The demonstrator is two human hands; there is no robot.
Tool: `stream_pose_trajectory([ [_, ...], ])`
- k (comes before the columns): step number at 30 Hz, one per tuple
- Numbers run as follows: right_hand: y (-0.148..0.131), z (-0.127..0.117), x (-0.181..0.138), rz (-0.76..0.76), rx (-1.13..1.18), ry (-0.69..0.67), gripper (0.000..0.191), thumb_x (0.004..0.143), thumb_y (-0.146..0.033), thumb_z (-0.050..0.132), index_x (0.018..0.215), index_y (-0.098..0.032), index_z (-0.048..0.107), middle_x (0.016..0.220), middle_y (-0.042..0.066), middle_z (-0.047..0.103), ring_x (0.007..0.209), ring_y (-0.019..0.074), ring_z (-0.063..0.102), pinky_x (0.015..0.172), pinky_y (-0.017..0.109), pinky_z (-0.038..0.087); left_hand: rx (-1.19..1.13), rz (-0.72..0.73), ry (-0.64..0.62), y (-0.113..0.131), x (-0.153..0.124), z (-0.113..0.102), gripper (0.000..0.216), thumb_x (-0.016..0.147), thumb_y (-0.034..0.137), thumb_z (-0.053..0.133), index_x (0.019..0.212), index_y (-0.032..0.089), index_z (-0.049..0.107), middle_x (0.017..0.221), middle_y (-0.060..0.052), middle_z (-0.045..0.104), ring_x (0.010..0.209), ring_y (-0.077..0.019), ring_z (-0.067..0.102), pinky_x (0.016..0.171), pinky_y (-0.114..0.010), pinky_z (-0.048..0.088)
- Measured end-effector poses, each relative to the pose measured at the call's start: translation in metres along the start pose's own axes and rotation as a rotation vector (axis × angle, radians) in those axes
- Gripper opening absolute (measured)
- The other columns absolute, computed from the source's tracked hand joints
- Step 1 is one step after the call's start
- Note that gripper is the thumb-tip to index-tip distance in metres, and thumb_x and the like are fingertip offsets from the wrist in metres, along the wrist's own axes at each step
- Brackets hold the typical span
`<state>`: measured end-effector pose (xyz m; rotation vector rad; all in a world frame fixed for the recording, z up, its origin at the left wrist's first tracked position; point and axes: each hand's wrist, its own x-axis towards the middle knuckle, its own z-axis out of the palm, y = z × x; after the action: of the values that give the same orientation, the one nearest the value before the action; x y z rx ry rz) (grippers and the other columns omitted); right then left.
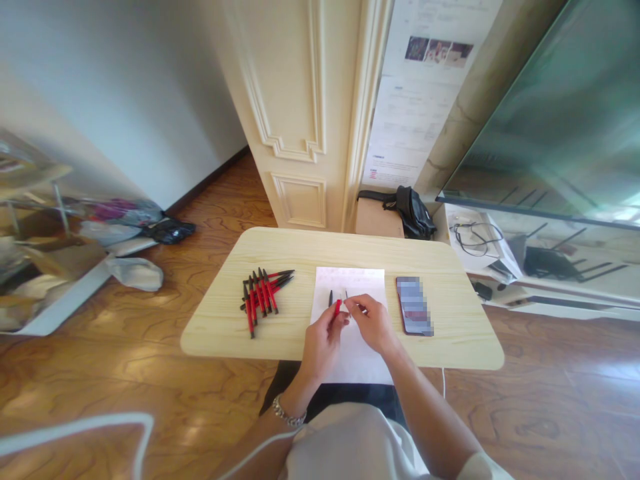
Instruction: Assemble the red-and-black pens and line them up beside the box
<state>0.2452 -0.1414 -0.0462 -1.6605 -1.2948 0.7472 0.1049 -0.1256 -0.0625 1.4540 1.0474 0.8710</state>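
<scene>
My left hand is closed around a red pen barrel, holding it over the white sheet of paper. Close beside it, my right hand pinches at the barrel's upper end; whatever lies between those fingertips is too small to make out. A short black pen part rests on the paper just beyond my left fingers. By my right fingertips a thin dark stick, like a refill, shows partly behind them. To the left, several red and black pens lie in a crossed pile.
The pale wooden table has rounded corners. A phone lies right of the paper. Past the table are a cream panelled door, a black bag and a cabinet with cables. Boxes and plastic bags sit on the left.
</scene>
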Motion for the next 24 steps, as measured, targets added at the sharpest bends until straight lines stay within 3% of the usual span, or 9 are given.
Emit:
stream_pose_trajectory([
  [3, 0.017, -0.009, 0.015, 0.0, -0.149, 0.082, 0.022, 0.087, -0.03, 0.049, 0.094, -0.02, 0.067, 0.093, 0.005, 0.067, 0.077, 0.0151, 0.06, 0.072, 0.026, 0.045, -0.058, -0.045, -0.02, -0.003, 0.0, -0.001, 0.044, 0.088, 0.046, 0.048, 0.12, 0.017, 0.055, 0.095, -0.008, 0.07, 0.079, -0.0183, 0.068, 0.075, -0.03, 0.053],
  [11, 0.043, 0.002, 0.029, 0.082, -0.5, -0.055, 0.019, 0.084, -0.024, 0.055, 0.098, -0.022, 0.068, 0.095, 0.007, 0.065, 0.086, 0.0173, 0.061, 0.076, 0.025, 0.04, -0.02, -0.034, -0.034, -0.006, -0.002, -0.004, 0.047, 0.088, 0.048, 0.044, 0.12, 0.016, 0.057, 0.085, -0.007, 0.067, 0.063, -0.0134, 0.058, 0.06, -0.024, 0.048],
  [19, 0.038, 0.007, 0.028, 0.068, -0.6, -0.043, 0.017, 0.086, -0.024, 0.051, 0.086, -0.02, 0.068, 0.09, 0.007, 0.064, 0.081, 0.0169, 0.06, 0.072, 0.025, 0.038, -0.003, -0.032, -0.049, -0.007, -0.001, -0.005, 0.046, 0.088, 0.049, 0.045, 0.119, 0.017, 0.058, 0.085, -0.006, 0.068, 0.064, -0.0138, 0.059, 0.061, -0.024, 0.048],
  [24, 0.035, 0.003, 0.029, 0.09, -0.461, 0.034, 0.016, 0.084, -0.024, 0.051, 0.085, -0.019, 0.066, 0.084, 0.006, 0.067, 0.077, 0.0164, 0.059, 0.071, 0.026, 0.039, -0.041, -0.044, -0.08, -0.007, -0.002, -0.003, 0.044, 0.089, 0.047, 0.045, 0.118, 0.016, 0.058, 0.09, -0.007, 0.068, 0.073, -0.0162, 0.064, 0.069, -0.027, 0.052],
])
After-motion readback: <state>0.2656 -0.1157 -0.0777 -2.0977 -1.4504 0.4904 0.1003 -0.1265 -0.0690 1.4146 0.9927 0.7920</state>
